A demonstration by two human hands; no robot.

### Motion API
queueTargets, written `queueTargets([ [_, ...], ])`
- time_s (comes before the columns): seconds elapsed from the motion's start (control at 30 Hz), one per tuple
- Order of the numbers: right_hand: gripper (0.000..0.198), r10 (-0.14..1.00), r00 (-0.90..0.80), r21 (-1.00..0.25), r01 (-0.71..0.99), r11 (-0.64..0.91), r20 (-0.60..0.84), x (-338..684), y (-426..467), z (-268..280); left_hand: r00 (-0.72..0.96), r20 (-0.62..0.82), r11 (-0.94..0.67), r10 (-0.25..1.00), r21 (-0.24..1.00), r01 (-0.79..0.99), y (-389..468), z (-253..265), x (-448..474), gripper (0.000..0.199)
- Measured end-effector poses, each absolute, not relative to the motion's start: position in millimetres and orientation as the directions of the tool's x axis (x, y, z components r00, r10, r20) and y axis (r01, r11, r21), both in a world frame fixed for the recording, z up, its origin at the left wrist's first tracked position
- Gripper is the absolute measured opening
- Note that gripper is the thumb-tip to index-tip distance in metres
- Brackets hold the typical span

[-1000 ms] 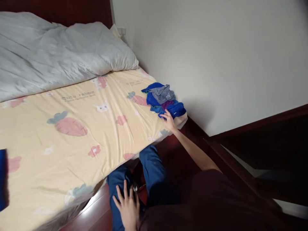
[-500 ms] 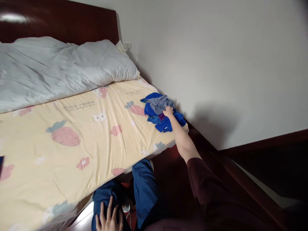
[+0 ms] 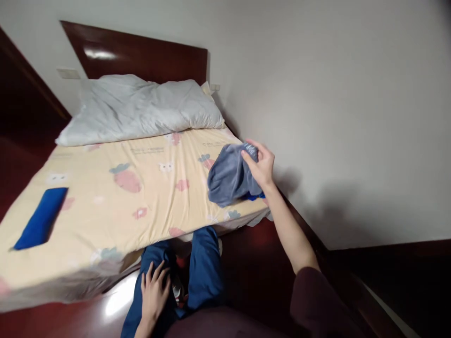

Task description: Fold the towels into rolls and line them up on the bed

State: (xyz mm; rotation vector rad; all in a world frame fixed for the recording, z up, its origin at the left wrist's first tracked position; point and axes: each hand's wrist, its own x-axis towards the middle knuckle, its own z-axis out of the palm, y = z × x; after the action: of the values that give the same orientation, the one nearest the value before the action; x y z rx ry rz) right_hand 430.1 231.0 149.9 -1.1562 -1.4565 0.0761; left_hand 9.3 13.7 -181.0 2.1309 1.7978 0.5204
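My right hand [image 3: 262, 164] is closed on a pair of grey underpants [image 3: 229, 176], gripping the band with white lettering. The cloth hangs loosely in front of the bed's right corner. Behind it, a bit of a bright blue garment [image 3: 256, 196] shows at the bed's edge; the rest of that pile is hidden. My left hand [image 3: 154, 287] lies flat on my left thigh with its fingers spread, holding nothing. A blue folded cloth [image 3: 42, 218] lies on the left part of the bed.
The bed has a yellow sheet [image 3: 155, 197] with carrot and rabbit prints. A large white pillow or quilt [image 3: 148, 108] lies along the dark wooden headboard [image 3: 151, 51]. A grey wall [image 3: 334, 117] rises close on the right.
My right hand has lifted the grey underpants off the pile and brought them nearer. My view has swung left, bringing the blue folded cloth into sight. My left hand stays on my thigh.
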Motion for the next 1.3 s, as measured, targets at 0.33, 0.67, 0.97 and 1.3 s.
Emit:
queueTargets([
  [0.33,0.039,0.972,-0.233,-0.997,0.074,0.002,-0.016,232,-1,5,0.211,0.339,-0.399,0.917,0.771,0.496,-12,-58,14,0.056],
  [0.67,0.021,0.949,-0.312,-0.957,0.287,0.046,-0.048,215,-87,13,0.554,0.102,-0.379,0.826,0.829,0.411,-44,-73,-17,0.039],
  [0.97,0.029,0.968,-0.246,-0.822,0.540,0.181,0.051,276,-72,32,0.396,0.042,-0.268,0.917,0.800,0.536,-36,-108,-43,0.035],
  [1.3,0.026,0.842,-0.380,-0.662,0.749,0.036,-0.384,264,-96,17,0.421,0.274,-0.461,0.865,0.766,0.448,-60,-22,-37,0.030],
])
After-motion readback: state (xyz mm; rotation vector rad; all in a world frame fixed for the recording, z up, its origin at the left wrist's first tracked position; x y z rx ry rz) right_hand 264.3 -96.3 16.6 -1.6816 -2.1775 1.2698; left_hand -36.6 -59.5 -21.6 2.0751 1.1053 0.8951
